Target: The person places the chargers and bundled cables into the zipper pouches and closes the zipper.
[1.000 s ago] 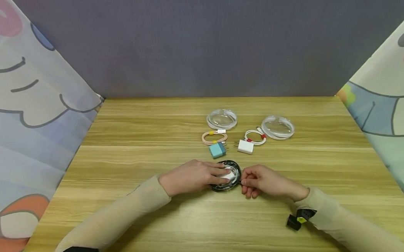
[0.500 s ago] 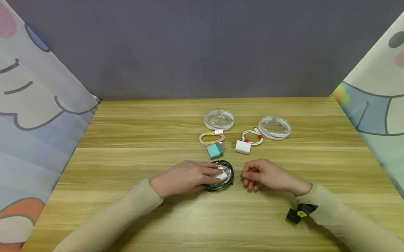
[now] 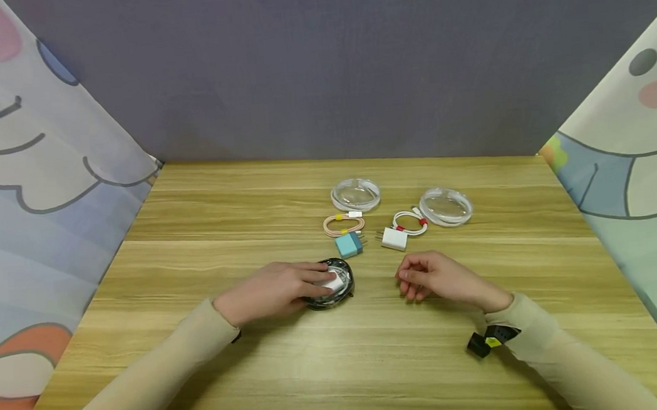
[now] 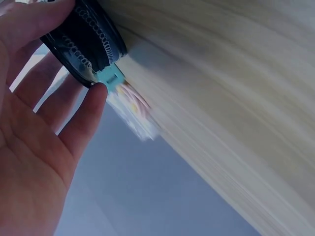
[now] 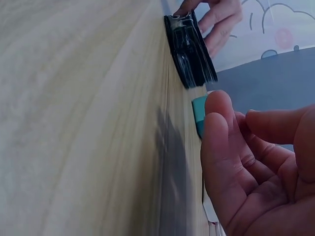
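A small round black zip case (image 3: 345, 278) with a clear top and something white inside is in my left hand (image 3: 274, 290). The fingers lie across its top in the head view. In the left wrist view the zipper runs round the side of the case (image 4: 93, 37), gripped between thumb and fingers. My right hand (image 3: 440, 278) is apart from it to the right, over the table, fingers loosely bent around nothing. In the right wrist view this hand (image 5: 256, 172) shows bare fingertips, with the case (image 5: 189, 51) standing beyond.
Behind the hands lie a teal charger plug (image 3: 348, 245), a white charger plug (image 3: 394, 239), a pink coiled cable (image 3: 330, 232) and a white coiled cable (image 3: 402, 215). Farther back are two clear round cases (image 3: 336, 203) with white rims. A grey panel (image 3: 320, 67) bounds the wooden table.
My left hand has moved left with the zip case. My right hand has come away from the case edge, and a gap now lies between them. The plugs and cables stay put.
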`<state>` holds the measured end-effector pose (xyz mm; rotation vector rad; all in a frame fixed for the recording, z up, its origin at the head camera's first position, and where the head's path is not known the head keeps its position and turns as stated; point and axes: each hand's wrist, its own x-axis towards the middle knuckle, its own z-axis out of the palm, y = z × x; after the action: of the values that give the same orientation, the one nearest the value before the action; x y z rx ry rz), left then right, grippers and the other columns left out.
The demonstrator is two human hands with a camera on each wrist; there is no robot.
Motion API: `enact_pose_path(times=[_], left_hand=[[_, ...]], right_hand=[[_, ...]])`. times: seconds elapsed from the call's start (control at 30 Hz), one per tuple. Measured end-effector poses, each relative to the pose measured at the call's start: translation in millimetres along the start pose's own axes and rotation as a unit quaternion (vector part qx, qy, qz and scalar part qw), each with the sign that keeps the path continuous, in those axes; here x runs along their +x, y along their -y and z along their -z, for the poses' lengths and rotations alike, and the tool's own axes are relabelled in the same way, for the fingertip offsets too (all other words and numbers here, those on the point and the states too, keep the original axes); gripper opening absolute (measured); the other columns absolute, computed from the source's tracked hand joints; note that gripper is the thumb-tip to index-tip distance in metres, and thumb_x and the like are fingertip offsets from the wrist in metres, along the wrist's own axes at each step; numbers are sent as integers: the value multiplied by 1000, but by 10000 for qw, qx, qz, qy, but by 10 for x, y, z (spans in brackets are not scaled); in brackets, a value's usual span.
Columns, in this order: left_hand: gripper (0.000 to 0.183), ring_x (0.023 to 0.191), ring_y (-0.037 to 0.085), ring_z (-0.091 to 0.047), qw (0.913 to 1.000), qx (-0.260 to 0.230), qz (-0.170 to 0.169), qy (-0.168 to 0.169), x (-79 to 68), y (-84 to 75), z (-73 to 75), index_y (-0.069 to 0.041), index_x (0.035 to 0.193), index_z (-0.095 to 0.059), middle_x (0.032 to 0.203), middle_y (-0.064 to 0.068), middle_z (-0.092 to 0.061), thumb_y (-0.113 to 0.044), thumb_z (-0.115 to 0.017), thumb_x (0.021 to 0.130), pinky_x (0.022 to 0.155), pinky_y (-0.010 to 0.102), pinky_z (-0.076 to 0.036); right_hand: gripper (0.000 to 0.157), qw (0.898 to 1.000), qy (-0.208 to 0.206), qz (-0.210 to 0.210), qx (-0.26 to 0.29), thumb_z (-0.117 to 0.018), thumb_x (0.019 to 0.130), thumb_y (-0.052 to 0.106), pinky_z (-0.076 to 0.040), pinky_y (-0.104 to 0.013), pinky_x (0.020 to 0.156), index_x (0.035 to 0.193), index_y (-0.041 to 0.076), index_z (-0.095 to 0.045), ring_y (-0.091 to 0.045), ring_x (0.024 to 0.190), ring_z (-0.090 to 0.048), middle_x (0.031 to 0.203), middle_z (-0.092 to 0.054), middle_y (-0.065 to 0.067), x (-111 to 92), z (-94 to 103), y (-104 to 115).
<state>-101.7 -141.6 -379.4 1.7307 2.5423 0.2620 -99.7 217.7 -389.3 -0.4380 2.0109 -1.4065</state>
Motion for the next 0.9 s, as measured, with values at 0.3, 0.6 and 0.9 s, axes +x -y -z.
enact_pose_path(times=[0.3, 0.6, 0.9], left_hand=[[51, 133, 21, -49, 9981, -26, 599, -166, -344, 157, 79, -20, 130, -69, 142, -1, -56, 0, -72, 83, 88, 39, -55], [55, 131, 26, -51, 9936, 43, 1069, -370, -566, 383, 109, -14, 125, -71, 141, 6, -57, 8, -70, 75, 93, 44, -52], [55, 129, 30, -53, 9875, 66, 1516, -423, -749, 599, 144, -10, 124, -70, 143, 9, -55, 9, -73, 73, 81, 42, -56]], right_hand=[[23, 9996, -159, 59, -238, -51, 105, 13, -60, -38, 66, 106, -7, -62, -28, 77, -69, 91, -67, -18, 27, 94, -5], [23, 9989, -382, 11, -265, -52, 105, 15, -59, -36, 67, 105, -7, -61, -28, 77, -68, 91, -66, -18, 55, 154, 20], [23, 9980, -628, -39, -36, -52, 104, 13, -59, -34, 69, 105, -10, -58, -25, 78, -67, 93, -66, -21, 151, 201, 75]])
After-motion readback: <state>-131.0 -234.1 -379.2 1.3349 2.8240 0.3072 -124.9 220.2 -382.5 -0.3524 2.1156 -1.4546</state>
